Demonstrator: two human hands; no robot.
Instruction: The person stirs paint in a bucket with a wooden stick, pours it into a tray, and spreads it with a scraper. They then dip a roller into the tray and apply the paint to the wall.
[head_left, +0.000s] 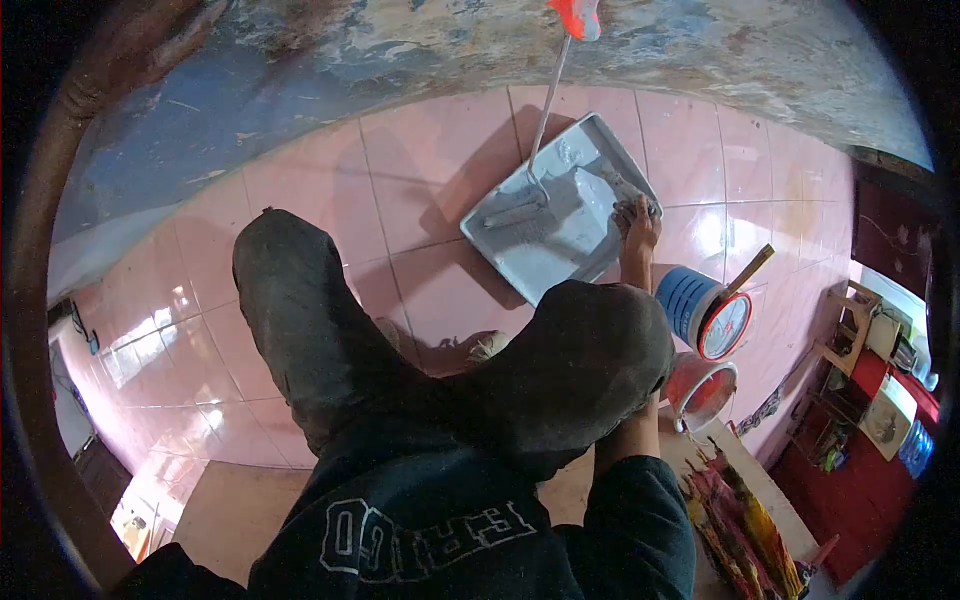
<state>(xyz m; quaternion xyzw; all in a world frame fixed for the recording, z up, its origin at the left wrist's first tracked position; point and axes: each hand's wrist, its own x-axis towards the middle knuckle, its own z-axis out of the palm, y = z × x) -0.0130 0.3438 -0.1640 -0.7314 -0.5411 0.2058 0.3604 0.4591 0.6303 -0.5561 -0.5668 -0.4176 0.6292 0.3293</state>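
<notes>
My right hand (pixel 638 228), smeared with grey paint, reaches down past my right knee to the right side of a grey paint tray (pixel 490 240). Its fingers are curled in beside a pale, angular, paint-coated piece (pixel 592 198) in the tray; I cannot tell what they hold. A paint roller lies with its paint-covered sleeve (pixel 510 216) in the tray. The roller's thin metal rod (pixel 550 100) rises to a red-orange handle (pixel 576 18) close to the wall. My left hand is out of view; only a dark sleeve (pixel 175 572) shows at lower left.
A blue-and-white paint bucket (pixel 685 305) with a wooden stick (pixel 752 268) stands right of my knee. Behind it is a red-rimmed, paint-streaked pail (pixel 690 385). A paint-stained sheet (pixel 735 515) lies lower right. The peeling wall (pixel 330 80) borders pink tiles (pixel 430 120).
</notes>
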